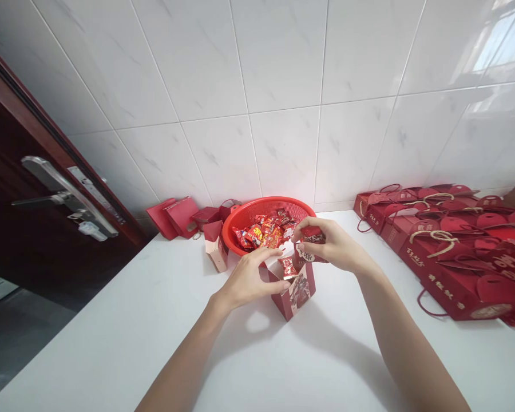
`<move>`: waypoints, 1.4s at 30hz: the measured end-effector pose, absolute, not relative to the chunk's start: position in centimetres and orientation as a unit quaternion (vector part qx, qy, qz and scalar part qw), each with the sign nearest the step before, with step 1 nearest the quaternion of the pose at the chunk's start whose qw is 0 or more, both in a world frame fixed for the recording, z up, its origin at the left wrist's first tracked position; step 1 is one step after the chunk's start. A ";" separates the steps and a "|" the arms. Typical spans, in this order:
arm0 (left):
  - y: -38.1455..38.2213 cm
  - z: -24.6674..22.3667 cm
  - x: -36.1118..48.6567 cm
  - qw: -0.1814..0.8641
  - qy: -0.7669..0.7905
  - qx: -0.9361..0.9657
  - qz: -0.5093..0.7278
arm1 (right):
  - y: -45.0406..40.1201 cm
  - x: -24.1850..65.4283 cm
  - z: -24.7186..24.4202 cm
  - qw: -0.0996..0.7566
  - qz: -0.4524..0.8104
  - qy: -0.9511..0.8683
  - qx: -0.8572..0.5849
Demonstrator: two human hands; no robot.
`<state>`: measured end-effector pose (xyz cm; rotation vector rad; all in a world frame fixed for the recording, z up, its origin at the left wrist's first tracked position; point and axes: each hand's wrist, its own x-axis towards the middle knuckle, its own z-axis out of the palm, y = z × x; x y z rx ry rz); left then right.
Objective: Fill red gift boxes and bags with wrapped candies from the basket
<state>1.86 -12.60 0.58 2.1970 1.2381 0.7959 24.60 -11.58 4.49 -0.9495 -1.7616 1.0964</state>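
A small red cardboard candy box (285, 306) stands upright on the white table, its top open and a printed picture on its front right side. Inside its mouth lies a red wrapped candy (288, 267). My left hand (251, 277) grips the box at its left side, thumb at the near edge and fingers at the far edge. With thumb and fingers curled together, my right hand (332, 246) pinches a dark red flap (320, 259) with a white scalloped label at the box's top right. Red shows between those fingers; I cannot tell whether it is a candy or the basket behind.
Behind the box, a red plastic basket (268, 201) holds many wrapped candies (261, 232). Left of it stand another small box (216, 252) and several red boxes (182, 216). Rows of red gift boxes (442, 269) with rope handles fill the right. A door (30, 229) is at left.
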 end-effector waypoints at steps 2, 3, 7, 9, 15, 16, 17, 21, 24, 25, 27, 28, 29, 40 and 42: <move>-12.6 0.5 1.8 0.245 0.455 0.804 0.295 | -11.5 24.3 4.3 0.427 0.435 -0.701 -0.370; -12.6 0.5 1.8 0.244 0.455 0.803 0.297 | -11.5 24.1 4.2 0.431 0.434 -0.702 -0.365; -12.5 0.4 1.9 0.252 0.450 0.803 0.299 | -11.4 23.3 3.9 0.451 0.399 -0.721 -0.344; -12.5 0.4 1.9 0.257 0.447 0.804 0.297 | -11.3 23.2 3.9 0.454 0.366 -0.740 -0.335; -12.3 0.1 1.6 0.267 0.444 0.804 0.290 | -11.5 24.0 4.3 0.402 0.361 -0.784 -0.305; -12.3 0.1 1.6 0.271 0.442 0.804 0.291 | -11.6 24.1 4.3 0.388 0.361 -0.793 -0.301; -12.3 0.1 1.7 0.275 0.439 0.804 0.292 | -11.6 24.0 4.3 0.372 0.357 -0.804 -0.297; -12.5 0.6 2.0 0.295 0.425 0.801 0.300 | -11.6 23.4 4.1 0.352 0.345 -0.818 -0.297; -12.6 0.8 2.2 0.307 0.420 0.803 0.293 | -11.6 23.1 4.0 0.392 0.369 -0.792 -0.289; -12.6 0.8 2.2 0.308 0.419 0.803 0.291 | -11.5 23.0 3.9 0.397 0.375 -0.788 -0.284; -12.5 0.8 2.3 0.308 0.417 0.802 0.296 | -11.3 22.8 3.6 0.396 0.366 -0.795 -0.278; -12.5 0.8 2.3 0.308 0.414 0.802 0.300 | -11.2 22.7 3.4 0.393 0.352 -0.802 -0.278; -12.5 0.7 2.3 0.308 0.411 0.802 0.304 | -11.1 22.6 3.3 0.393 0.337 -0.808 -0.282; -12.4 0.6 2.0 0.302 0.434 0.797 0.292 | -11.0 22.1 3.3 0.500 0.474 -0.655 -0.311; -12.5 0.6 2.1 0.302 0.425 0.800 0.298 | -10.6 22.1 2.9 0.489 0.453 -0.684 -0.296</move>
